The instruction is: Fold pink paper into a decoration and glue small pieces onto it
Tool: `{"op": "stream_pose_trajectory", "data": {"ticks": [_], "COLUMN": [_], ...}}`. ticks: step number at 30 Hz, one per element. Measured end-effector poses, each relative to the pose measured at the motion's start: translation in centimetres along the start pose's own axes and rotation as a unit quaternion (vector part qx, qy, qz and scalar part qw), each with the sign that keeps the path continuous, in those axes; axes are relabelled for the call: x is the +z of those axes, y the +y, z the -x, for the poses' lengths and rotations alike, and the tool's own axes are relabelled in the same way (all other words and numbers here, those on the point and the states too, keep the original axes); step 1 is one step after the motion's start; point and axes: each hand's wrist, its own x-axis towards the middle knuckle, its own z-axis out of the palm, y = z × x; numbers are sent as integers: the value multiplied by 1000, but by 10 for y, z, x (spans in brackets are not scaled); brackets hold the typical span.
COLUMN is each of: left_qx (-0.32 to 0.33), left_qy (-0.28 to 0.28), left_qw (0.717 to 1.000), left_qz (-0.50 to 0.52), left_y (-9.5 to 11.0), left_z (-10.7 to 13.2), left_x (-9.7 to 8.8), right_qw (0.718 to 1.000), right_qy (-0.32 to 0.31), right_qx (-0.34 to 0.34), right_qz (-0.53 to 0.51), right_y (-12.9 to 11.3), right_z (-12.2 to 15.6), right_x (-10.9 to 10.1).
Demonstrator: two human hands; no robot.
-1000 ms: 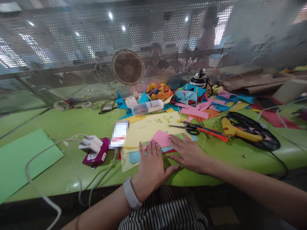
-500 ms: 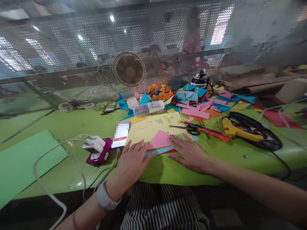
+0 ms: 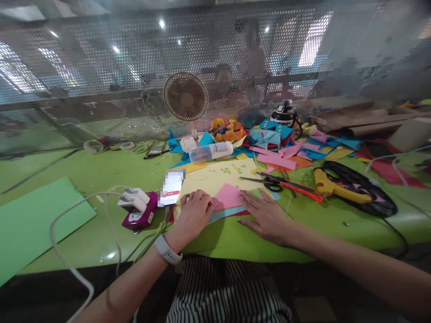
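Note:
A pink paper sheet (image 3: 228,196) lies on a stack of coloured sheets near the front edge of the green table (image 3: 101,166). My left hand (image 3: 193,213) rests at the sheet's left edge with its fingers curled under; whether it grips the paper is hidden. My right hand (image 3: 266,215) lies flat with fingers stretched out on the papers at the pink sheet's right edge. A large yellow sheet (image 3: 218,177) with small paper dots lies just behind. A phone (image 3: 171,194) sits to the left of my left hand.
Scissors (image 3: 269,181), an orange cutter (image 3: 301,189) and a yellow glue gun (image 3: 333,187) lie to the right. A purple power block (image 3: 139,214) with white chargers and cables sits left. A bottle (image 3: 210,151), a fan (image 3: 186,96), paper scraps and a green sheet (image 3: 30,220) surround them.
My left hand slid leftward off the middle of the papers to the pink sheet's left edge, and its fingers went from flat to curled. My right hand stayed flat.

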Motion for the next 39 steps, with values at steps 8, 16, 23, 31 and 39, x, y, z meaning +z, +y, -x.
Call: {"op": "stream_pose_trajectory", "data": {"ticks": [8,16,23,31,39], "left_qx": [2,-19,-44,17,58], "left_qy": [29,21,23,62,-39], "left_qw": [998,998,996,997,997], "left_qz": [-55,-55,-80,-51,23], "left_y": [0,-7,-22,28,82], "left_z": [10,20,31,19,-1], "left_x": [-3,-8,-12,-13,24], "right_qw": [1000,1000,1000,1000,999], "right_qy": [-4,11,10,1,15], "right_qx": [2,-3,-6,-12,-39], "right_qz": [-4,-3,-12,-6,21], "right_y": [-1,0,1,1,10], "right_z": [0,1,1,1,1], "right_x": [-2,0,1,2,18]}}
